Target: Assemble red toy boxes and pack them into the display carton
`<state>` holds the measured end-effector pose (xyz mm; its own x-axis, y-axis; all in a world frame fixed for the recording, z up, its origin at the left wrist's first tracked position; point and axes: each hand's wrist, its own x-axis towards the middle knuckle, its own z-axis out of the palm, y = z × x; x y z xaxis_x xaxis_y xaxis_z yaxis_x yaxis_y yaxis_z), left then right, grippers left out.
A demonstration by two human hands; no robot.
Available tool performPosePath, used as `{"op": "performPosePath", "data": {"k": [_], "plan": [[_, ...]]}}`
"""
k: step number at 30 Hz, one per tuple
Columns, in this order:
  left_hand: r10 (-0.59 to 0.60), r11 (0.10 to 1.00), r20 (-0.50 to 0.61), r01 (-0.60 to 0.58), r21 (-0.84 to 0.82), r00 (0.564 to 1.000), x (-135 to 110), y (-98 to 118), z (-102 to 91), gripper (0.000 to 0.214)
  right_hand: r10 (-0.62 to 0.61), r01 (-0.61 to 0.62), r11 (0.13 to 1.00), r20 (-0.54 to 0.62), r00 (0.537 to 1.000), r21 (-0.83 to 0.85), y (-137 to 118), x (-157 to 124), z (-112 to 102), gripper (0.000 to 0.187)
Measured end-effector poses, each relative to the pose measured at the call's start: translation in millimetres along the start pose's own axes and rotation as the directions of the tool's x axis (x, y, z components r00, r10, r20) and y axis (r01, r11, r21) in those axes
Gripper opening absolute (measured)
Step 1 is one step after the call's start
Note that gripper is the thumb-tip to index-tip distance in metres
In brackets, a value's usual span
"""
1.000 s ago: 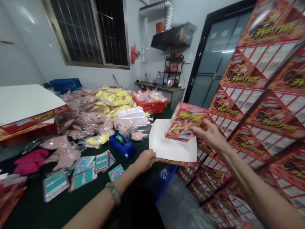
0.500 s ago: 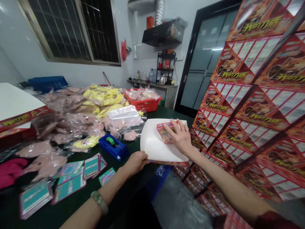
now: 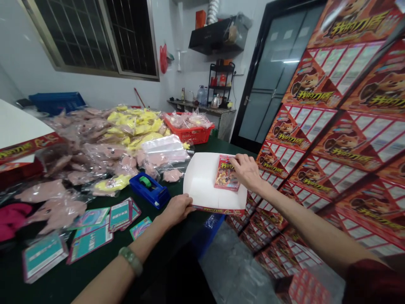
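Note:
A shallow white-lined carton (image 3: 199, 181) with a red printed front edge lies open at the table's right side. Inside it, towards the right, rests a small red printed box (image 3: 225, 174) with yellow lettering. My left hand (image 3: 177, 207) is closed on the carton's near left corner, thumb on the rim. My right hand (image 3: 248, 171) curls over the carton's right edge, and its fingertips touch the small box's upper right side. Left of the carton sits a blue tape dispenser (image 3: 150, 190) with green tape. Teal cards (image 3: 91, 238) lie in loose piles nearer me.
Bagged pink and yellow plush pieces (image 3: 110, 139) heap across the table, beside a red basket (image 3: 193, 133). Clear plastic bags (image 3: 164, 147) lie behind the carton. Stacked red printed boxes (image 3: 344, 139) rise close on my right. Another white-lined carton (image 3: 25, 131) stands at far left.
My right hand has gone from lying spread over the small box to curling at its right side and the carton's edge. The small box now sits straighter, its printed top uncovered.

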<state>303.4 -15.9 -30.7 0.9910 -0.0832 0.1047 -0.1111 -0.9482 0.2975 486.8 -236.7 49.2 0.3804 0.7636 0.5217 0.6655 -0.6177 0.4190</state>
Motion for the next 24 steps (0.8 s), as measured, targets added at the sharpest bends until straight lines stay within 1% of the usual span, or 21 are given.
{"op": "performPosePath", "data": {"k": [3, 7, 9, 10, 13, 14, 16, 18, 20, 22, 23, 24], "plan": [[0.007, 1.000, 0.012, -0.008, 0.019, 1.000, 1, -1, -0.8, 0.019, 0.034, -0.034, 0.999, 0.003, 0.999, 0.003, 0, 6, 5, 0.029], [-0.006, 0.999, 0.015, 0.005, 0.047, 1.000, -2, 5, -6.1, 0.015, 0.047, -0.047, 0.998, -0.001, 0.999, 0.035, 0, 7, 11, 0.039], [-0.011, 0.998, 0.008, 0.010, 0.056, 1.000, -5, 10, -10.5, 0.008, 0.037, -0.037, 0.998, -0.005, 0.999, 0.059, 1, 4, 11, 0.042], [-0.010, 0.998, -0.001, 0.010, 0.060, 1.000, -7, 13, -13.0, 0.011, 0.034, -0.033, 0.997, -0.009, 0.999, 0.070, 1, 2, 11, 0.044], [-0.006, 0.998, -0.039, 0.008, 0.066, 0.999, -12, 22, -21.2, 0.048, 0.052, -0.049, 0.995, -0.030, 0.998, 0.085, 3, -5, 10, 0.048], [-0.008, 0.998, -0.053, 0.012, 0.067, 0.999, -15, 25, -24.3, 0.056, 0.066, -0.062, 0.994, -0.039, 0.997, 0.085, 4, -6, 9, 0.048], [-0.020, 0.997, -0.076, 0.025, 0.068, 0.997, -22, 30, -31.7, 0.060, 0.093, -0.087, 0.993, -0.060, 0.994, 0.085, 4, -10, 8, 0.048], [-0.040, 0.997, -0.100, 0.047, 0.067, 0.994, -38, 34, -41.3, 0.058, 0.113, -0.105, 0.990, -0.091, 0.989, 0.097, 2, -13, 4, 0.046], [-0.054, 0.996, -0.146, 0.063, 0.056, 0.988, -64, 37, -53.4, 0.051, 0.141, -0.122, 0.985, -0.155, 0.978, 0.125, -3, -16, 0, 0.043], [-0.075, 0.996, -0.233, 0.086, 0.035, 0.970, -100, 35, -67.9, 0.040, 0.158, -0.115, 0.977, -0.251, 0.955, 0.179, -15, -17, -4, 0.037], [-0.099, 0.993, -0.291, 0.112, 0.030, 0.952, -122, 33, -75.8, 0.033, 0.148, -0.083, 0.972, -0.301, 0.942, 0.219, -24, -15, -5, 0.033], [-0.139, 0.986, -0.358, 0.162, 0.035, 0.923, -145, 29, -84.2, 0.029, 0.122, -0.024, 0.963, -0.353, 0.928, 0.268, -35, -12, -6, 0.027]]}}
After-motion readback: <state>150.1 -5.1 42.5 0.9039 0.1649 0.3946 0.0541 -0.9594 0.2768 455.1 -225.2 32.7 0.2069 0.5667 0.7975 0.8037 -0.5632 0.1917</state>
